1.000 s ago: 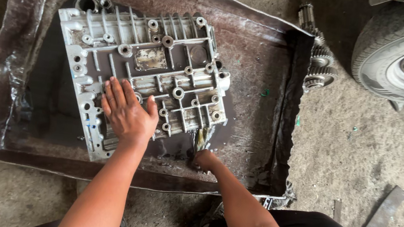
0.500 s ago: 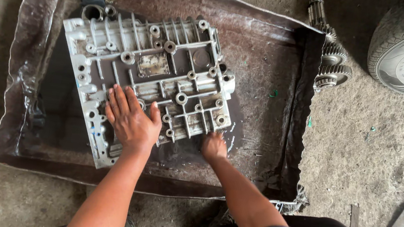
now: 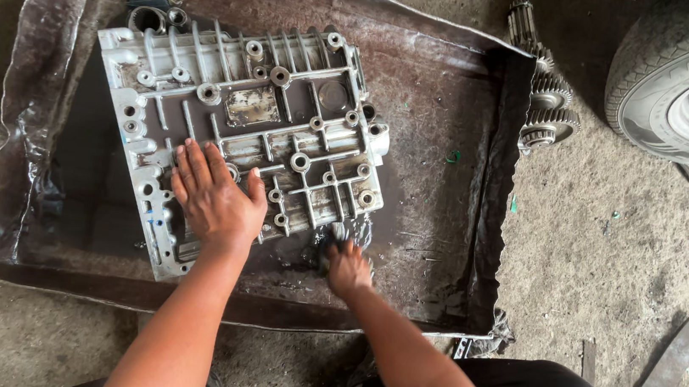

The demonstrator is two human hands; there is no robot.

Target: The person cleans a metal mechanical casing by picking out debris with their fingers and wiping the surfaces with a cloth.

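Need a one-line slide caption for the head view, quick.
Left hand flat on a ribbed metal casting in a dark tray; right hand at its lower edge.

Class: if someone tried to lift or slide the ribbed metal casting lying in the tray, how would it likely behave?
The metal casting looks stiff and probably heavy: thick ribs, many bosses, broad body. It may be slippery, since the tray around it looks wet and dark. Lying flat under the left hand, it seems unlikely to roll or tip.
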